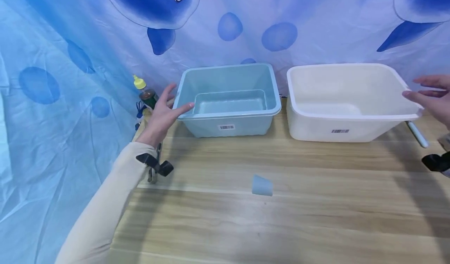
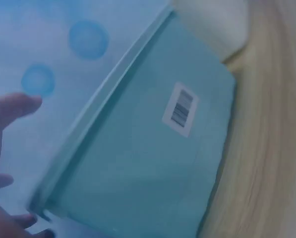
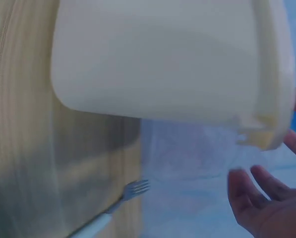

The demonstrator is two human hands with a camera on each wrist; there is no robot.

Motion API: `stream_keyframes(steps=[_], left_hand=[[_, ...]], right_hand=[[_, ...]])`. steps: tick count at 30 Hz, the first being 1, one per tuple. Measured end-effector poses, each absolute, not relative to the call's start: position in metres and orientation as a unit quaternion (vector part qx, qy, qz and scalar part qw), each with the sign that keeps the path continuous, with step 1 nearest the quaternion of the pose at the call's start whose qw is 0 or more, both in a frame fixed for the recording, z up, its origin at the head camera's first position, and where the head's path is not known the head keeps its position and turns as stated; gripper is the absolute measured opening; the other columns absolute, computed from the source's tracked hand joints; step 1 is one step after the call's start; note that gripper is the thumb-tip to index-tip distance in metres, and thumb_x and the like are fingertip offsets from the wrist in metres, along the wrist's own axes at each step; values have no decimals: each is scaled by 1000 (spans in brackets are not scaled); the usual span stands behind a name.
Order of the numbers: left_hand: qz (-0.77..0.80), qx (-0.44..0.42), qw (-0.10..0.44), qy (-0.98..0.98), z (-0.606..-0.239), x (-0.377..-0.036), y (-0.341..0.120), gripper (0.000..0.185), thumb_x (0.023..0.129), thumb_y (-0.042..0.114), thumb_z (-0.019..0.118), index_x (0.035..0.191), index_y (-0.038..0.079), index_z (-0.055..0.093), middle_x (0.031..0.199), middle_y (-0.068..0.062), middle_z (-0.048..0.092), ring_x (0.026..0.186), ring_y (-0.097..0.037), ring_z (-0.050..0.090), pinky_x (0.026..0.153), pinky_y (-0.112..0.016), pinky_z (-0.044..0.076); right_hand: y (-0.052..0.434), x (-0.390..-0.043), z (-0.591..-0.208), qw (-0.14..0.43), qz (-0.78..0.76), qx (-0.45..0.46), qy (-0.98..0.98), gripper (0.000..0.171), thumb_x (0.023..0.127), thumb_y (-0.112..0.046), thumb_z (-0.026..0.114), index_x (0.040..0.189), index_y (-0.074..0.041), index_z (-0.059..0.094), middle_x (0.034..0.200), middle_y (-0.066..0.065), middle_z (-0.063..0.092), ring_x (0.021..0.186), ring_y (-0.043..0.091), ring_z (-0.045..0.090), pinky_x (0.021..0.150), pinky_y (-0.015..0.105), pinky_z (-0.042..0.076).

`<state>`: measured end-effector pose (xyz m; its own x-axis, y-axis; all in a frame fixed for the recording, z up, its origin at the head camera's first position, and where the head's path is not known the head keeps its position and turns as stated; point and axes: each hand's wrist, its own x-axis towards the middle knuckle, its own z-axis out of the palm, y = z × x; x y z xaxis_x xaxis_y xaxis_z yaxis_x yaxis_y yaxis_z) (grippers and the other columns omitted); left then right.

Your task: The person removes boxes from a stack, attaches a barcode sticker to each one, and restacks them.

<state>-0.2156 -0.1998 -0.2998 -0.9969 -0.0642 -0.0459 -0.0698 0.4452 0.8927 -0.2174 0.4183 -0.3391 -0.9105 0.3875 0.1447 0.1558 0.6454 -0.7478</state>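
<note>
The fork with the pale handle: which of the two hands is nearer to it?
Right. The right hand hovers open at the white tub's right rim, just above the fork. The left hand is far off, at the blue tub's left corner.

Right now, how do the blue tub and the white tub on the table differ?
The blue tub is translucent pale blue and sits left; the white tub is opaque, wider, and sits right. The left hand is by the blue one, the right hand by the white. Both are empty, upright and barcoded.

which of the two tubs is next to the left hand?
The light blue tub, left of the white tub. The open left hand is at its left front corner; the right hand is by the white one.
</note>
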Motion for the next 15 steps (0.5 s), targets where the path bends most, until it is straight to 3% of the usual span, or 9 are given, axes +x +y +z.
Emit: stream_keyframes(steps=[3,4,6,8,15], left_hand=[[569,-46,24,821,-312,-226,-203,95,82,35,77,154,33,15,159,-9,20,139,-30,33,111,-52,37],[574,-48,28,817,-315,-228,-203,96,81,34,77,154,33,14,159,-9,20,139,-30,33,111,-53,37],[570,-55,29,819,-319,-231,-203,98,81,34,78,154,34,13,159,-7,19,140,-30,30,112,-53,36],[563,-61,25,824,-322,-233,-203,97,80,33,78,154,33,14,159,-6,20,140,-31,28,112,-55,34],[552,-57,9,832,-331,-234,-201,98,80,36,78,154,32,14,159,-5,23,141,-31,29,113,-56,32]], right_hand=[[426,-222,-352,144,451,-112,-874,39,93,-30,63,130,-35,55,116,-25,57,87,-18,55,71,3,47],[427,-222,-355,133,461,-104,-871,35,93,-30,62,128,-36,56,112,-24,59,84,-17,57,67,5,48],[427,-223,-358,124,499,-86,-853,28,93,-24,63,116,-37,59,90,-32,51,66,-19,51,51,4,42],[426,-221,-357,111,509,-69,-851,27,95,-21,60,115,-39,57,85,-34,49,65,-19,52,51,4,44],[423,-223,-354,100,492,-67,-862,32,96,-22,56,125,-37,55,91,-29,46,68,-19,50,56,3,46]])
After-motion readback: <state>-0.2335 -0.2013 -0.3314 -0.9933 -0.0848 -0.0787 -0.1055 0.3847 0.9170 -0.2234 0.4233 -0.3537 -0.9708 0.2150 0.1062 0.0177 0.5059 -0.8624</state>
